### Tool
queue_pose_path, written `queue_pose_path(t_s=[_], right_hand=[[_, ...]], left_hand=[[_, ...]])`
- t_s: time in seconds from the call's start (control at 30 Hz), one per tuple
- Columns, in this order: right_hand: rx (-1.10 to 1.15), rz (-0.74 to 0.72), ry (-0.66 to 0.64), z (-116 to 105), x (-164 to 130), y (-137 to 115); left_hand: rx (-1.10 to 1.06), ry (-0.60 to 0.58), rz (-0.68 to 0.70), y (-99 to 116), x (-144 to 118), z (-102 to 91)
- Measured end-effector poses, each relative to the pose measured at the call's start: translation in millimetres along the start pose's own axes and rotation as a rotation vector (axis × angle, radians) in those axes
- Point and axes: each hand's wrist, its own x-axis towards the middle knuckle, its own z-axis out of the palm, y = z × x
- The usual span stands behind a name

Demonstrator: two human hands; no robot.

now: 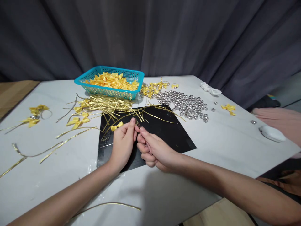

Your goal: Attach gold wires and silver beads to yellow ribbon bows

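Observation:
Over the black sheet [174,135], both hands meet with their fingertips almost touching. My left hand [124,138] is closed in a pinch, thumb on top. Curled fingers and a pressed-down thumb also close my right hand [154,146]. Between the fingertips shows a short bit of thin gold tie [138,124]; the fingers hide the rest of it. A yellow ribbon bow [117,126] sits right beside my left fingers; whether it joins the held tie I cannot tell. Just beyond the hands lies a pile of gold ties [107,103].
A blue basket [109,91] holds many yellow bows. Silver beads [188,105] spread at the back right, near bows with ties [152,89]. Loose bows [78,121] and ties lie left. A white dish-like object [272,134] stands by the right edge, near a person's pink clothing [277,121].

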Motion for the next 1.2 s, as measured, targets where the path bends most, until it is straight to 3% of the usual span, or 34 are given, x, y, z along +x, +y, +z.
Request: queue_pose_path(t_s=[0.77,0.9,1.0,1.1,1.2], right_hand=[[-0.005,0.005,-0.028,-2.4,0.4,-1.1],[-0.085,-0.012,0.026,-4.1,1.9,-2.5],[-0.399,-0.187,0.145,-14.5,4.0,-11.0],[-1.130,-0.509,0.395,-33.8,4.0,-27.3],[-1.669,-0.476,0.609,-51.2,1.9,-42.3]], left_hand=[[0.058,0.006,0.046,3.6,-2.7,0.3],[0.059,0.018,0.015,0.4,-1.8,-1.3],[0.038,0.019,-0.020,-2.3,-0.5,-2.1],[0.026,0.021,-0.037,-2.6,-0.1,-1.8],[0.044,0.018,-0.027,-1.8,-0.4,-1.3]])
